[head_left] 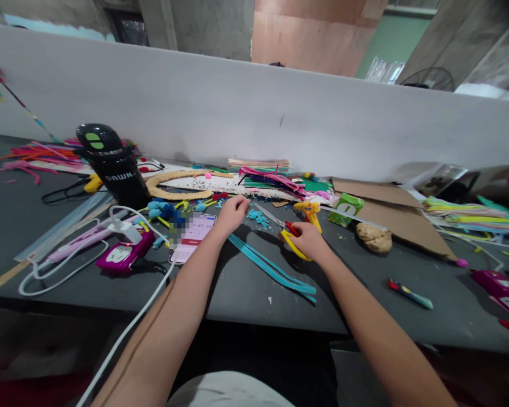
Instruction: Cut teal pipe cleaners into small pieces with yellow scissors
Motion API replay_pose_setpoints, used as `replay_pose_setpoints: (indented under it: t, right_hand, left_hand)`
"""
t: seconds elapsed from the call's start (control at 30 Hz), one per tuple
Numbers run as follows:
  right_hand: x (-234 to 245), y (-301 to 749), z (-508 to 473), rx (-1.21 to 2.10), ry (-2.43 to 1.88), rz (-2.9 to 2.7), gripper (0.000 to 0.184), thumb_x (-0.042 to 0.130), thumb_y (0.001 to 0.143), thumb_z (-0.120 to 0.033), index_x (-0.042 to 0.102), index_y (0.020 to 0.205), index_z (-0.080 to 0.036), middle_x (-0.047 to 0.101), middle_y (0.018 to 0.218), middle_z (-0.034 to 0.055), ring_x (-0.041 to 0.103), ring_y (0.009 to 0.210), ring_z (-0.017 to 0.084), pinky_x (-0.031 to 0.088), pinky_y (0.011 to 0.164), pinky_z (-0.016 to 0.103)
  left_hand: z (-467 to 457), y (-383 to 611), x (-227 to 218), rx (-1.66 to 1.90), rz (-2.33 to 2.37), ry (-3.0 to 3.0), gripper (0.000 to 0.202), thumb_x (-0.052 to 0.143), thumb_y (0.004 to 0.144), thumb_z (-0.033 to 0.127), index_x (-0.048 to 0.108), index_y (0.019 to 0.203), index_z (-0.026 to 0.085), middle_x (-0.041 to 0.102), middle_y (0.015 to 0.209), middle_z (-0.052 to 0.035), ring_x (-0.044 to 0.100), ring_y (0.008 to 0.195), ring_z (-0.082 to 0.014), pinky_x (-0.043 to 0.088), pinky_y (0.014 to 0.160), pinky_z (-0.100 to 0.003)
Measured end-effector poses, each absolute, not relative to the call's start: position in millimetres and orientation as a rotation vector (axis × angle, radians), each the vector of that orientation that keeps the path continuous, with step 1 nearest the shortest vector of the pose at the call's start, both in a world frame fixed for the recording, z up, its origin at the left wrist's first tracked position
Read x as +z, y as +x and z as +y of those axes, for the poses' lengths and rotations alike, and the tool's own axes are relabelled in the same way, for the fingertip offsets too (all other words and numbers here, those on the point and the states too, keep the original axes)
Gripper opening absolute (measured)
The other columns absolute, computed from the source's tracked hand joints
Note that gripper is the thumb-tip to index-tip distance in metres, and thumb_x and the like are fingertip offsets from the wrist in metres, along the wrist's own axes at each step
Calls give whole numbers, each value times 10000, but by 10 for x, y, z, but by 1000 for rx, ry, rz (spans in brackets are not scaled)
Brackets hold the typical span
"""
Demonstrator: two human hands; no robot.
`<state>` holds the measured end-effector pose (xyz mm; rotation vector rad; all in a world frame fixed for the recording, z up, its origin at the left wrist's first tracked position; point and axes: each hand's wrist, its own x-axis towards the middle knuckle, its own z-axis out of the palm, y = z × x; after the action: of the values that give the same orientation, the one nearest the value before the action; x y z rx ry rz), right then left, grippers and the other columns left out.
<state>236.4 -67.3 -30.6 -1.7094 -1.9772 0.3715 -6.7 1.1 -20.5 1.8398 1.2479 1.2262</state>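
Firstly, laid out along a dark grey worktop: one bundle of red and pink stems, far left; one black bottle, lettered DAWN, upright; one purple power strip, with a white charger plugged in; one tan horseshoe-shaped band, lying flat; one phone, lit, partly pixelated, beside the left forearm. Left hand: fingers curled inward; cannot tell whether its grip pinches anything. Small turquoise pieces, scattered just right of it. Long turquoise strips, lying loose between the forearms. Scissors, red and yellow handles, blades pointing toward the left hand. Right hand: grip closed around those handles. One yellow glue gun, just beyond it. One green packet; one lumpy tan object, before flat cardboard; one slim cutter-like tool; pale stems, far right.
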Motion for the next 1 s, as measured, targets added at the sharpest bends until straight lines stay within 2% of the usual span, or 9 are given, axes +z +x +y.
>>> replay_pose_setpoints:
  t: [0.33, 0.7, 1.0]
  right_hand:
    - [-308, 2371, -672, 381, -1693, -2000, 324, 620, 743, -471, 575, 614, -177, 519, 579, 0, 400, 552, 125, 262, 521, 266]
    - [-296, 2353, -687, 457, -1698, -1956, 409, 641, 718, -567, 578, 614, -176, 489, 563, -10, 396, 555, 122, 267, 507, 255]
    - [-319, 2374, -671, 426, -1672, -2003, 412, 625, 741, -557, 565, 594, -177, 497, 558, -7, 393, 543, 121, 258, 507, 263]
  left_hand:
    - [17, -77, -218, 1220, 1241, 1865, 254, 478, 882, 356, 517, 696, 187, 550, 630, 4, 491, 598, -142, 362, 586, -265]
    - [34, -85, -226, 1221, 1245, 1843, 232, 488, 870, 340, 524, 705, 181, 549, 633, 7, 492, 596, -138, 365, 583, -262]
    - [28, -86, -227, 1216, 1216, 1866, 236, 491, 872, 352, 532, 709, 186, 559, 636, 0, 496, 598, -144, 364, 582, -266]
